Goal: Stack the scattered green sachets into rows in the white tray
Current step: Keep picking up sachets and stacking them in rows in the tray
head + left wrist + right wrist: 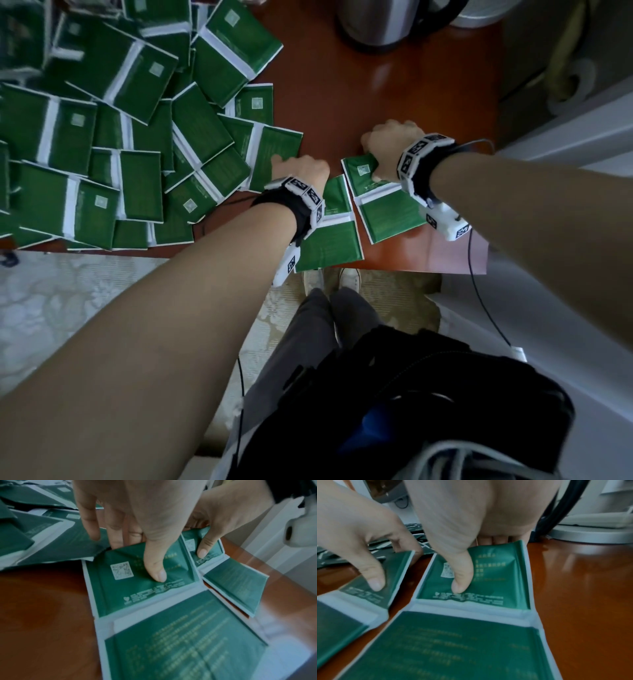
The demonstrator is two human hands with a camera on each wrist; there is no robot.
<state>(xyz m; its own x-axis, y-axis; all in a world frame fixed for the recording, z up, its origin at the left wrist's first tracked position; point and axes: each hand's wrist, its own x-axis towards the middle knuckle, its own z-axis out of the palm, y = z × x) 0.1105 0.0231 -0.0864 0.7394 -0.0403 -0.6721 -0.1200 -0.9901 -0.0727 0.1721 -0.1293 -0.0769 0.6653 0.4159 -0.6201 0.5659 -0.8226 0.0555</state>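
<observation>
Beyond the left grip [297, 170], the heap of green sachets [113, 137] runs off the head view's top and left edges, its far packets smeared by blur and many lying half buried under others. Both grips' fingertips are tucked behind the far edges of the left sachet [144, 582] and the right sachet [481, 577], out of sight, and the small print under the thumbs is too soft to read. Past the right grip [390, 150], a metal kettle [380, 24] on the bench [394, 89] is cropped by the top edge.

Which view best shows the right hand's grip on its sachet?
Right wrist: the right hand pinches its sachet, thumb on top, fingers beneath the far edge. Left wrist shows it small at frame edge; head shows only the hand's back.
</observation>
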